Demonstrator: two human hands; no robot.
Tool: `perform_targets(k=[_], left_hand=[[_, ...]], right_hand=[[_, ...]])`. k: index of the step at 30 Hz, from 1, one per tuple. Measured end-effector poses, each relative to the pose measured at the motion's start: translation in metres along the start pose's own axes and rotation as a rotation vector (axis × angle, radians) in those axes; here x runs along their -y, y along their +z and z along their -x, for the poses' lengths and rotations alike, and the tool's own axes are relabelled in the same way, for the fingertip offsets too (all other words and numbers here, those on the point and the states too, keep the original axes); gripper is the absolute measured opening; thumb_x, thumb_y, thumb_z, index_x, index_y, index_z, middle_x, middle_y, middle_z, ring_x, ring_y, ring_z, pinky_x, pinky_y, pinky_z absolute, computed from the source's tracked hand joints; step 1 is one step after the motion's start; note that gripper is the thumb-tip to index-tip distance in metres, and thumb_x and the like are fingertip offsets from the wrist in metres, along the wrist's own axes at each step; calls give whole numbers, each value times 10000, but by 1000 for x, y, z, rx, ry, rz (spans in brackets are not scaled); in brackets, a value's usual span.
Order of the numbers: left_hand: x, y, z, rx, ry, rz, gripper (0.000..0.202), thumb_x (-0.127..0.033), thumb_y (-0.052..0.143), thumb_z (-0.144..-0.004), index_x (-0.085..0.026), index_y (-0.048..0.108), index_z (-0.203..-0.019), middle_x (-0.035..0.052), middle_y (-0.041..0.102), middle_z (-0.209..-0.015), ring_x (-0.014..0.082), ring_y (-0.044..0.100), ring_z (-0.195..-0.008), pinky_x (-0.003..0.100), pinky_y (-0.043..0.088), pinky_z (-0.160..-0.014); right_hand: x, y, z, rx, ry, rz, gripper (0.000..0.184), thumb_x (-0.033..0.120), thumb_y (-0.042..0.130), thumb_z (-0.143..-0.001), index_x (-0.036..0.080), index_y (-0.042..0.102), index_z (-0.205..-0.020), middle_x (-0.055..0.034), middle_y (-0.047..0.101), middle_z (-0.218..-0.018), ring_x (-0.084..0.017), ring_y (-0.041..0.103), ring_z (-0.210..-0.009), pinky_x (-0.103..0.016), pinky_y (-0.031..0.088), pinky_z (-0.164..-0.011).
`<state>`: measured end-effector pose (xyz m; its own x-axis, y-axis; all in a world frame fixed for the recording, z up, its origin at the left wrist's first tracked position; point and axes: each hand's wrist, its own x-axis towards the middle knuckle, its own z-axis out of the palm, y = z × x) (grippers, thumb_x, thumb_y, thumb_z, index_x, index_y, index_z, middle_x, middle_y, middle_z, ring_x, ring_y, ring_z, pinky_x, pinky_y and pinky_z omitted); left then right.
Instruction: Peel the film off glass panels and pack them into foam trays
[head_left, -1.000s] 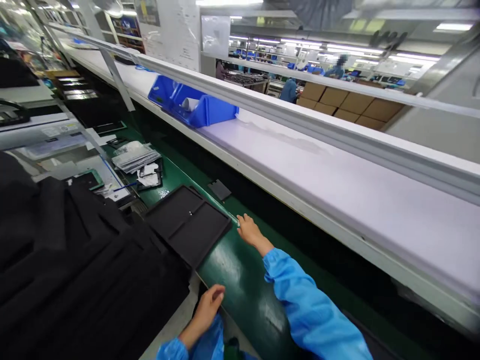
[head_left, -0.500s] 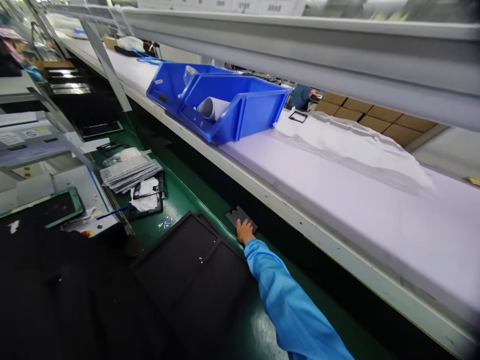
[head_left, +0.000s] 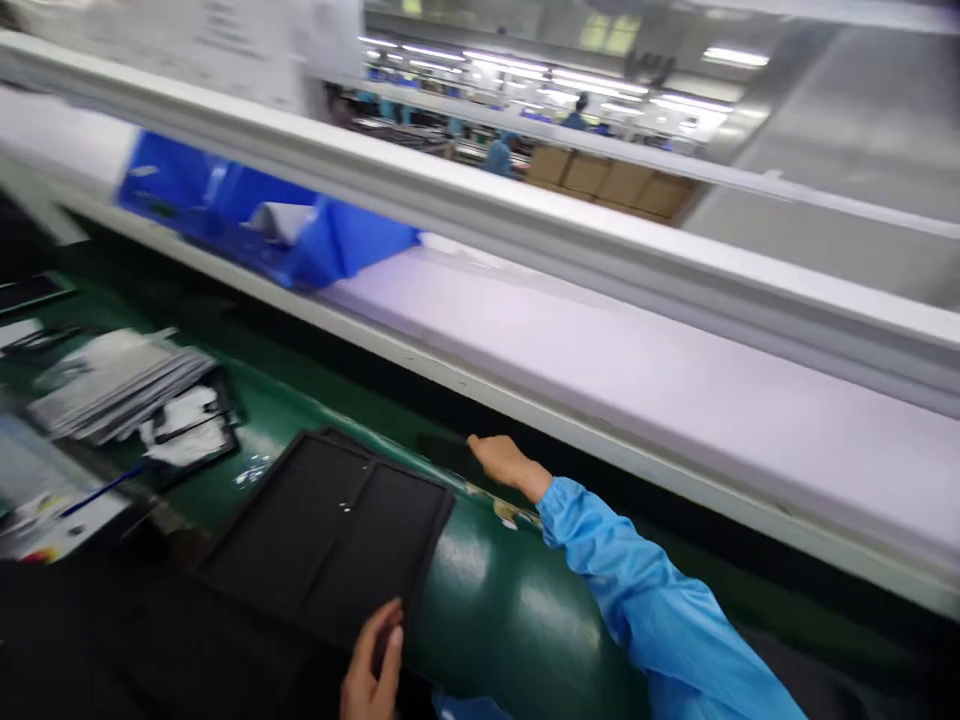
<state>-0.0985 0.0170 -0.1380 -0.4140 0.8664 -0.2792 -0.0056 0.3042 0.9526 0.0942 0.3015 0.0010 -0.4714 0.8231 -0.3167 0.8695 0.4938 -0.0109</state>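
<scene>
My right hand (head_left: 506, 462), in a blue sleeve (head_left: 622, 570), is at the sunken dark strip under the shelf edge. Its fingers are curled on a dark flat panel (head_left: 444, 453), which is blurred and hard to make out against the shadow. Low in the picture, my left hand (head_left: 375, 665) is beside the near edge of a black divided tray (head_left: 330, 535). Thumb and fingers are apart there, with nothing visible between them. Two small pale bits lie on the tray.
Blue bins (head_left: 330, 235) stand on the white shelf (head_left: 600, 350), below a metal rail (head_left: 480, 210). Stacked grey sheets (head_left: 127, 385) and a black frame with white paper (head_left: 187, 425) lie left on the green bench (head_left: 510, 590). Cartons (head_left: 607, 180) and people are farther back.
The view has swung right and up. My left hand has come into view by the black tray. My right hand has turned, its fingers now curled at the dark panel instead of flat on it.
</scene>
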Motion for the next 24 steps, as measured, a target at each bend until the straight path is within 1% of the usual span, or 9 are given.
perform_targets(k=[3, 5, 6, 9, 11, 14, 17, 20, 24], left_hand=[[-54, 2, 26, 145, 369, -225, 586, -541, 635, -865, -261, 577, -1376, 124, 568, -1502, 341, 534, -1389, 514, 472, -1141], [-80, 22, 54, 406, 491, -347, 617, -518, 698, -824, -284, 587, -1384, 103, 586, -1492, 343, 543, -1380, 507, 486, -1126], [-87, 37, 72, 600, 504, -393, 585, -514, 710, -815, -290, 625, -1349, 94, 647, -1424, 338, 596, -1323, 482, 519, -1091], [-85, 95, 142, 1139, 449, -448, 374, -508, 653, -863, -273, 755, -1136, 75, 796, -1119, 298, 734, -1051, 388, 590, -944], [-69, 137, 195, 1251, 381, -392, 344, -520, 632, -874, -242, 781, -1010, 81, 809, -1031, 290, 737, -987, 372, 580, -917], [-38, 201, 270, 1174, 117, -167, 419, -574, 707, -792, -191, 757, -956, 93, 802, -939, 299, 734, -953, 398, 578, -887], [-13, 264, 328, 968, -168, 63, 509, -568, 825, -637, -157, 725, -920, 69, 770, -796, 284, 736, -843, 415, 586, -829], [3, 325, 362, 741, -211, 131, 464, -494, 859, -578, -138, 695, -827, 59, 733, -742, 270, 724, -799, 441, 576, -847], [13, 386, 375, 605, -128, 85, 291, -368, 790, -725, -141, 678, -868, 75, 726, -832, 254, 709, -913, 459, 538, -942]], right_hand=[[17, 7, 163, -76, -262, 98, 215, 88, 481, -968, 166, 641, -1090, -84, 750, -920, -213, 709, -823, -288, 482, -679], [33, 19, 266, -128, -349, 128, 189, 106, 458, -991, 167, 625, -1054, -69, 733, -868, -200, 690, -769, -285, 476, -640], [40, 27, 313, -145, -350, 113, 178, 123, 457, -1001, 168, 618, -1063, -58, 723, -844, -191, 678, -745, -281, 477, -632], [45, 60, 432, -225, -264, 33, 188, 163, 431, -1034, 164, 603, -1111, -36, 703, -818, -173, 654, -732, -287, 512, -694], [35, 91, 499, -351, -128, -24, 218, 166, 419, -1042, 163, 601, -1161, -64, 715, -921, -191, 670, -878, -339, 536, -856], [9, 156, 582, -641, 276, -211, 377, 186, 479, -1018, 195, 514, -1394, -149, 648, -1282, -255, 580, -1243, -489, 452, -1101], [-19, 232, 637, -816, 707, -565, 664, 256, 556, -981, 221, 292, -1590, -186, 446, -1539, -292, 433, -1434, -529, 417, -1164], [-47, 291, 653, -757, 872, -865, 774, 252, 583, -948, 183, 220, -1627, -198, 412, -1574, -293, 426, -1457, -486, 422, -1173], [-92, 317, 639, -657, 975, -930, 685, 182, 560, -936, 138, 344, -1584, -183, 493, -1535, -274, 445, -1451, -437, 374, -1207]])
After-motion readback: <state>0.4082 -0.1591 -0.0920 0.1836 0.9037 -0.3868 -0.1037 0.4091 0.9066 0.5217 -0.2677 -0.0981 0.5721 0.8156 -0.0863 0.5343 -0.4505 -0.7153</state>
